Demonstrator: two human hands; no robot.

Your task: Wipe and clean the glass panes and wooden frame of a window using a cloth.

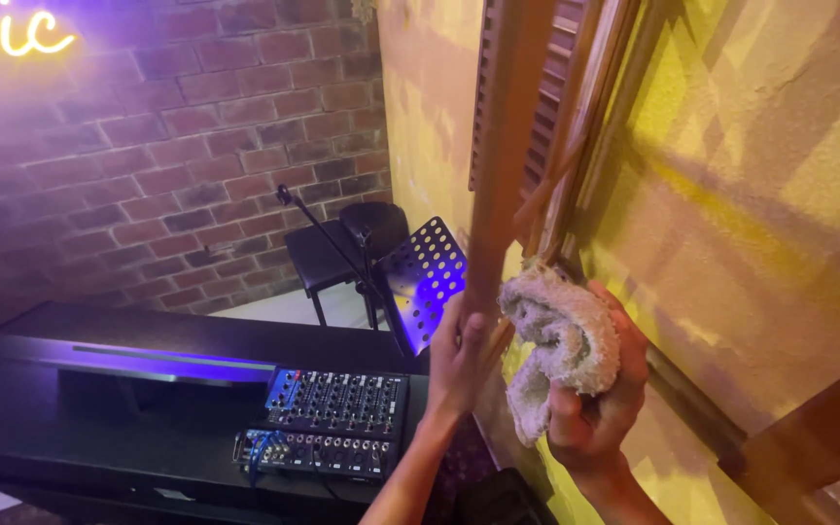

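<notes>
Gripping both ways: left hand (457,358) is closed round the bottom edge of the wooden shutter (509,146), fingers wrapped on its lower end; right hand (603,389) is clenched on a bunched pale cloth (561,340). Shutter's long axis runs near vertical, going up & slightly right from the left hand to the top of view. Cloth sits just right of that edge, its top touching or v. near the window frame (590,146) where shutter meets the yellow wall (780,194). So right hand w/ cloth is nearer the frame; left hand is on the shutter itself. Below left: two audio mixers (337,403) on a dark desk (148,331), well apart from both hands.
</notes>
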